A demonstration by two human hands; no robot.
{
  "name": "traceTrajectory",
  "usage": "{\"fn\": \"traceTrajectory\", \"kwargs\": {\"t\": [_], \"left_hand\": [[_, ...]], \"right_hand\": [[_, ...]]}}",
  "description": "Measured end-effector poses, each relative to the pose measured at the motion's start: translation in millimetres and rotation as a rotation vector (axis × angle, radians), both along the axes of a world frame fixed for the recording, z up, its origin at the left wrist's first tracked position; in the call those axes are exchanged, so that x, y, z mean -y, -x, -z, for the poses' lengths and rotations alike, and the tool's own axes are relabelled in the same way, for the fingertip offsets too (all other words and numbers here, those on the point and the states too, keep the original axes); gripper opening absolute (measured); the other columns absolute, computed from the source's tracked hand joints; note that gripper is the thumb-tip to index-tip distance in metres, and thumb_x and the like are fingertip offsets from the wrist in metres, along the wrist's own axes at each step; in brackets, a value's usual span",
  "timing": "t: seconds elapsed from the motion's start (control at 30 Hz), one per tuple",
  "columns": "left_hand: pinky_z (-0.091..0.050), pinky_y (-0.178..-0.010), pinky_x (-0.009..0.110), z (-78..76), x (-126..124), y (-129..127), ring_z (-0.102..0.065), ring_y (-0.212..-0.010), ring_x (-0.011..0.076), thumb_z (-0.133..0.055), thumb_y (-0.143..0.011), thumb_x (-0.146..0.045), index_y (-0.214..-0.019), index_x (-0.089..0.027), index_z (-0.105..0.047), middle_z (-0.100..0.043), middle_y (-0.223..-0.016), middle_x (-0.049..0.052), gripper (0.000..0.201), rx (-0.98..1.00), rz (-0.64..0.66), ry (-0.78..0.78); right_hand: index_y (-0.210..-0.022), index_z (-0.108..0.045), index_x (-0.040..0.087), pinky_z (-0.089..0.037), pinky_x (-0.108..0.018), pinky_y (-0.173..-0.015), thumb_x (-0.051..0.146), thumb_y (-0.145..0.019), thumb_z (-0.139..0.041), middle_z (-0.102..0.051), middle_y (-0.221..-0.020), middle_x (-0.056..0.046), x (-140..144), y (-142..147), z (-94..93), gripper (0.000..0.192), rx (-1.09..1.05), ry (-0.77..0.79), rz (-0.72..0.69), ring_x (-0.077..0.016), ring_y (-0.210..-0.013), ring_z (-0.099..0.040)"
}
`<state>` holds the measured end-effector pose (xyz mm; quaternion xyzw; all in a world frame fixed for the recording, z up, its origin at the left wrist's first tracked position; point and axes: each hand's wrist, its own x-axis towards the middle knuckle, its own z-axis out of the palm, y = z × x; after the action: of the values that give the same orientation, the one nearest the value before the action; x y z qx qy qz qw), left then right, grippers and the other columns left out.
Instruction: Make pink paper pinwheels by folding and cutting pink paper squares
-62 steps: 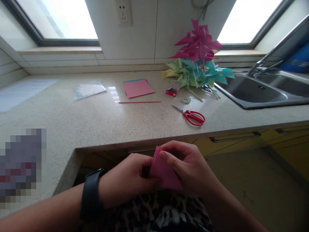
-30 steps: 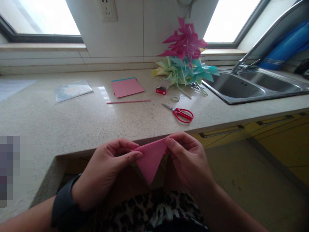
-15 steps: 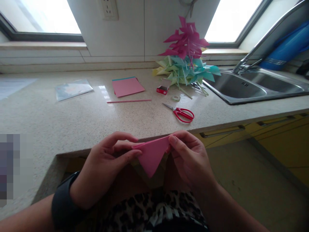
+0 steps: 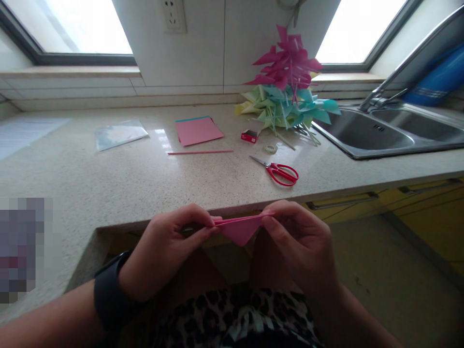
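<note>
Both hands hold a folded pink paper triangle [image 4: 239, 230] in the air just in front of the countertop edge [image 4: 253, 199] and above the lap: the left hand [image 4: 170, 246] pinches its left corner between thumb and fingers, the right hand [image 4: 300, 241] pinches its right corner the same way. The long folded edge runs left to right between the two pinches, nearly level, with the point hanging down toward the body; both hands are equally close. Open room lies below and to the right over the floor, while red scissors [image 4: 281, 172], a pink straw [image 4: 200, 152] and a pink paper stack [image 4: 198, 130] lie well apart on the counter.
</note>
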<state>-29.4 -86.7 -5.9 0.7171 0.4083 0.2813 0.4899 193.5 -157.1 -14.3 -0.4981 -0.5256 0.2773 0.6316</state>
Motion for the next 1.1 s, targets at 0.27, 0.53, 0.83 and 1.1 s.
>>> {"fn": "traceTrajectory", "kwargs": {"t": [0.27, 0.53, 0.83, 1.1], "left_hand": [[-0.057, -0.092, 0.037, -3.3, -0.9, 0.0, -0.073, -0.101, 0.0234, -0.072, -0.088, -0.036, -0.09, -0.022, -0.071, -0.078, -0.105, 0.006, 0.015, 0.013, 0.031, 0.05], [-0.059, -0.081, 0.024, -4.4, 3.2, -7.0, -0.074, -0.088, 0.0148, -0.082, -0.08, -0.031, -0.093, -0.022, -0.066, -0.078, -0.09, -0.001, 0.022, 0.176, -0.06, 0.065], [-0.059, -0.08, 0.027, -7.3, 3.3, -11.7, -0.073, -0.086, 0.0181, -0.085, -0.075, -0.034, -0.088, -0.021, -0.076, -0.08, -0.091, 0.003, 0.02, 0.195, -0.058, 0.273], [-0.056, -0.078, 0.024, -2.4, 7.0, -8.9, -0.071, -0.084, 0.0152, -0.081, -0.081, -0.031, -0.102, -0.024, -0.072, -0.077, -0.089, -0.001, 0.024, 0.196, -0.1, 0.125]], "right_hand": [[-0.089, -0.07, 0.025, -0.048, -0.025, -0.062, 0.022, -0.09, -0.07, -0.067, -0.08, 0.0, 2.3, -6.5, 5.4, 0.003, 0.003, 0.023, 0.002, -0.0142, -0.072, -0.06], [-0.09, -0.07, 0.025, -0.049, -0.024, -0.063, 0.026, -0.09, -0.072, -0.066, -0.081, 0.0, 0.1, -6.3, 13.8, 0.002, -0.235, 0.087, -0.076, -0.0138, -0.072, -0.058], [-0.09, -0.069, 0.026, -0.049, -0.022, -0.066, 0.026, -0.091, -0.07, -0.063, -0.088, -0.001, 2.5, -8.3, 23.7, 0.002, -0.337, 0.076, -0.065, -0.0132, -0.077, -0.057], [-0.104, -0.062, 0.031, -0.053, -0.023, -0.064, 0.024, -0.088, -0.072, -0.063, -0.092, 0.0, 5.1, -1.4, 17.7, 0.02, -0.317, 0.003, -0.128, -0.0129, -0.075, -0.061]]}}
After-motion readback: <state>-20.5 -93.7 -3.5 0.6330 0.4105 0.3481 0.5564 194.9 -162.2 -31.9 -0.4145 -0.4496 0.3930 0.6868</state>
